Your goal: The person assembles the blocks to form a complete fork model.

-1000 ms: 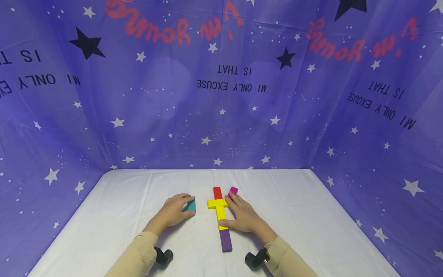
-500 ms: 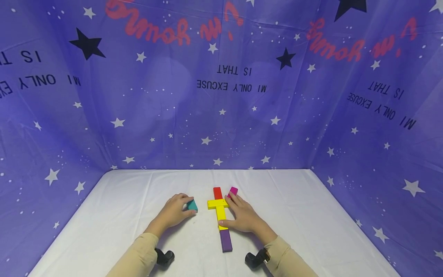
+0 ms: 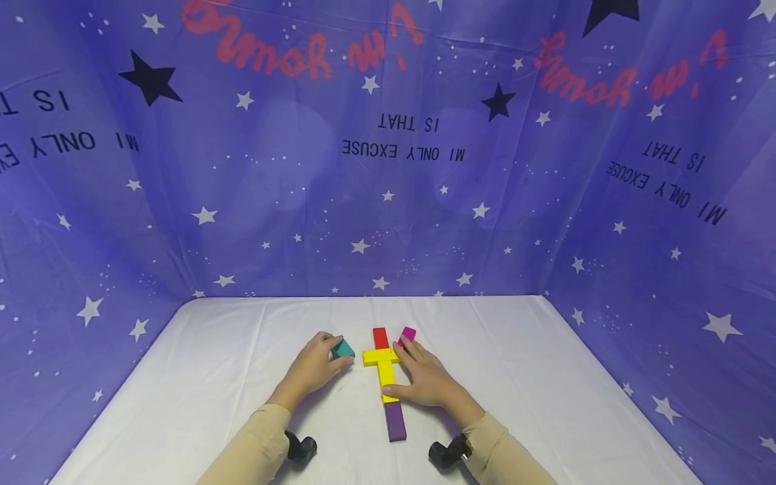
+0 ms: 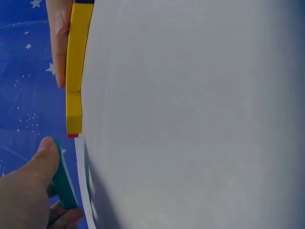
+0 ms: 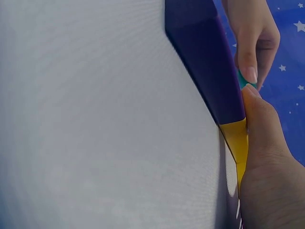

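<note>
A teal block (image 3: 344, 349) is pinched between the thumb and fingers of my left hand (image 3: 310, 364), left of a cross-shaped row of blocks. In the left wrist view the teal block (image 4: 66, 186) shows its narrow side. Down the row lie a red block (image 3: 379, 338), a yellow crosswise block (image 3: 374, 358), a yellow lengthwise block (image 3: 385, 376) and a purple block (image 3: 396, 422). My right hand (image 3: 429, 378) rests along the row's right side, its thumb on the lengthwise yellow block. Its extended fingers reach the crosswise block's right end and a slanted magenta block (image 3: 409, 333), partly covered.
A white cloth (image 3: 515, 391) covers the table. Purple star-printed curtains (image 3: 388, 202) rise behind it and at both sides. Black wrist mounts (image 3: 447, 455) stick out inward from both sleeves, low over the cloth.
My left hand has moved right and slightly away from me with the teal block, turning it to a slant beside the yellow crosswise block. The right hand and the row stay put.
</note>
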`<action>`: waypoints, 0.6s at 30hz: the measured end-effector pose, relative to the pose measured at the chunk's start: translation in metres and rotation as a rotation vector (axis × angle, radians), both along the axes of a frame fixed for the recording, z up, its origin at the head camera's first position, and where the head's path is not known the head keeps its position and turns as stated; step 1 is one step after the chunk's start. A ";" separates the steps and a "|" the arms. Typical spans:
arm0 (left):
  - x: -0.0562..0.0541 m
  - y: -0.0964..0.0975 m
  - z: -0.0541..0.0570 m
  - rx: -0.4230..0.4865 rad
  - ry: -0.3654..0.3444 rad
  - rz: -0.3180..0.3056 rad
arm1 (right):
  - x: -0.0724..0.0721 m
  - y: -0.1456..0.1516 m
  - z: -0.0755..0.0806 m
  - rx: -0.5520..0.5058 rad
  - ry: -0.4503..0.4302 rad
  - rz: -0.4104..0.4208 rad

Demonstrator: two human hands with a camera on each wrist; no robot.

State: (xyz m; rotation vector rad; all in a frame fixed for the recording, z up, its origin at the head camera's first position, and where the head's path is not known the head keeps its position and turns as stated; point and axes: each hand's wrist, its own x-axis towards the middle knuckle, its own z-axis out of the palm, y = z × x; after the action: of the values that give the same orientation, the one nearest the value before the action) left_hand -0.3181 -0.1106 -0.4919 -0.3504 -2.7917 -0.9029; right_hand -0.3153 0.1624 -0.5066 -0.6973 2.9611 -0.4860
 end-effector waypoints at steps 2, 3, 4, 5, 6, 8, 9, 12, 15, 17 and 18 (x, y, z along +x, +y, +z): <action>-0.001 0.004 0.002 0.009 0.003 0.012 | 0.000 0.000 0.000 0.006 0.000 -0.003; -0.002 0.006 0.003 0.007 0.008 0.020 | 0.000 0.000 0.000 0.008 -0.001 -0.004; -0.003 0.008 0.003 0.006 0.013 0.028 | 0.000 0.000 0.000 0.010 0.001 -0.005; -0.004 0.010 0.004 0.003 0.021 0.034 | 0.000 0.000 0.000 0.012 0.001 -0.005; -0.005 0.012 0.004 -0.004 0.032 0.038 | 0.000 -0.001 0.000 0.014 0.001 -0.005; -0.008 0.017 0.004 -0.015 0.048 0.041 | 0.000 -0.001 0.001 0.013 0.000 -0.005; -0.010 0.019 0.003 -0.023 0.057 0.040 | 0.000 0.000 0.001 0.011 0.000 -0.004; -0.013 0.026 0.001 -0.044 0.073 0.037 | -0.001 0.000 0.001 0.011 0.005 0.002; -0.016 0.031 0.000 -0.056 0.086 0.035 | -0.002 0.000 -0.001 0.017 0.009 0.004; -0.016 0.033 0.000 -0.057 0.093 0.034 | -0.002 0.001 -0.001 0.019 0.006 0.003; -0.017 0.034 0.000 -0.056 0.096 0.032 | -0.002 0.000 -0.002 0.017 0.003 0.000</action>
State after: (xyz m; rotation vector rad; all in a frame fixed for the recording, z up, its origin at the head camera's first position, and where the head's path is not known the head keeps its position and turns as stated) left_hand -0.3347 -0.0767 -0.4915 -0.3469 -2.7305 -0.7802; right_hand -0.3171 0.1628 -0.5083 -0.6975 2.9642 -0.4591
